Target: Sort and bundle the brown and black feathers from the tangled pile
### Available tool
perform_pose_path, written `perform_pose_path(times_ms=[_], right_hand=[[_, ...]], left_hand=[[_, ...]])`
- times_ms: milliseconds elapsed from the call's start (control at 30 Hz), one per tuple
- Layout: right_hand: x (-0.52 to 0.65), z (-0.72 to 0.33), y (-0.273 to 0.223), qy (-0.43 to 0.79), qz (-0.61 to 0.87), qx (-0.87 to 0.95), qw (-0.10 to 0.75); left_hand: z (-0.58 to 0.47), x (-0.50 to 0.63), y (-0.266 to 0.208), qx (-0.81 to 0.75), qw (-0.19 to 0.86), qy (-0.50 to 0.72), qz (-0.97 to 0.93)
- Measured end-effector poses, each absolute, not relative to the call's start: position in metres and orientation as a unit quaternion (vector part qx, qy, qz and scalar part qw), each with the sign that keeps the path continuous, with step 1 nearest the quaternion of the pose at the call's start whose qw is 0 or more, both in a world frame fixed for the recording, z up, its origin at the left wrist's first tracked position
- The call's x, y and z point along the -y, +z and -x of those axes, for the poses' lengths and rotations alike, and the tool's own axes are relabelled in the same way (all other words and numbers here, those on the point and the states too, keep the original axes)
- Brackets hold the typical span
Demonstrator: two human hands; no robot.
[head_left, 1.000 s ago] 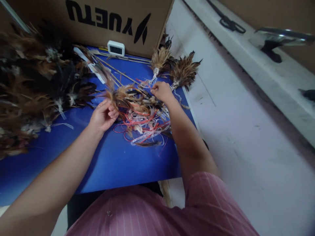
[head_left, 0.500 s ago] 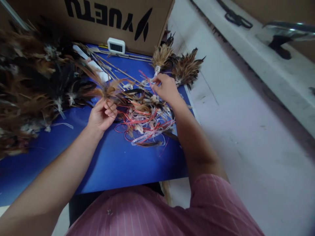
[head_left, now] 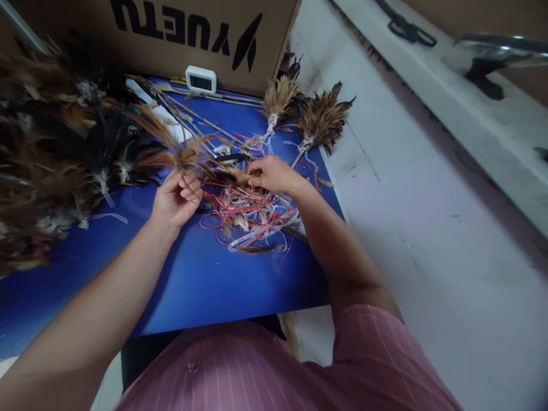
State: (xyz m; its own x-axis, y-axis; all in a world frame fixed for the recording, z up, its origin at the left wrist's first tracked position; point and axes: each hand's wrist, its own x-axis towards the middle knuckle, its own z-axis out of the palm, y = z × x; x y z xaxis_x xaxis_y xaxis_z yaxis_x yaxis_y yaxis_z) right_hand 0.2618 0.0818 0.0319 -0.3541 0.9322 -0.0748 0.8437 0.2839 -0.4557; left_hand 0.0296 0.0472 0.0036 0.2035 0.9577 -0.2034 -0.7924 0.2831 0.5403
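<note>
My left hand (head_left: 178, 196) is closed around the base of a bunch of brown feathers (head_left: 182, 153), which fans up and to the left. Just right of it lies a tangled heap of red and clear plastic strings (head_left: 261, 225) mixed with loose feathers. Over the upper part of that heap is my right hand (head_left: 272, 173), its fingers bent together at some brown feathers; what they pinch is too small to make out. Beyond it, two feather dusters, a tan one (head_left: 278, 100) and a darker one (head_left: 323, 117), lie with white-bound necks.
A large mass of feather bunches (head_left: 47, 154) covers the left side of the blue table (head_left: 205, 285). Thin sticks (head_left: 209, 123), a white strip (head_left: 171, 123) and a small white digital display (head_left: 201, 80) lie before a cardboard box (head_left: 180, 51). A pale wall (head_left: 406, 188) borders the right.
My right hand has moved down and left, from beside the dusters' necks to the heap. My left hand keeps its hold on the feather bunch in nearly the same place.
</note>
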Motion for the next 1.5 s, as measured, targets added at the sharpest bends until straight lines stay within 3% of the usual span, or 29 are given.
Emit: perform_pose_path(times_ms=[367,600,1000,1300,1500], right_hand=[[-0.141,-0.291,0.036,0.141,0.598,0.735,0.287],[-0.150,-0.309,0.031,0.090,0.613,0.711,0.333],[-0.097,-0.294,0.032,0.109,0.622,0.718,0.292],[-0.091,-0.306,0.023,-0.022,0.641,0.667,0.379],[-0.088,-0.293,0.015,0.007,0.540,0.799,0.264]], left_hand=[[-0.031,-0.046,0.005,-0.285,0.747,0.578,-0.162],[-0.031,-0.047,0.003,-0.267,0.755,0.575,-0.165],[-0.031,-0.047,0.002,-0.280,0.755,0.571,-0.162],[-0.031,-0.047,0.002,-0.271,0.759,0.571,-0.157],[-0.031,-0.047,0.001,-0.259,0.762,0.572,-0.159]])
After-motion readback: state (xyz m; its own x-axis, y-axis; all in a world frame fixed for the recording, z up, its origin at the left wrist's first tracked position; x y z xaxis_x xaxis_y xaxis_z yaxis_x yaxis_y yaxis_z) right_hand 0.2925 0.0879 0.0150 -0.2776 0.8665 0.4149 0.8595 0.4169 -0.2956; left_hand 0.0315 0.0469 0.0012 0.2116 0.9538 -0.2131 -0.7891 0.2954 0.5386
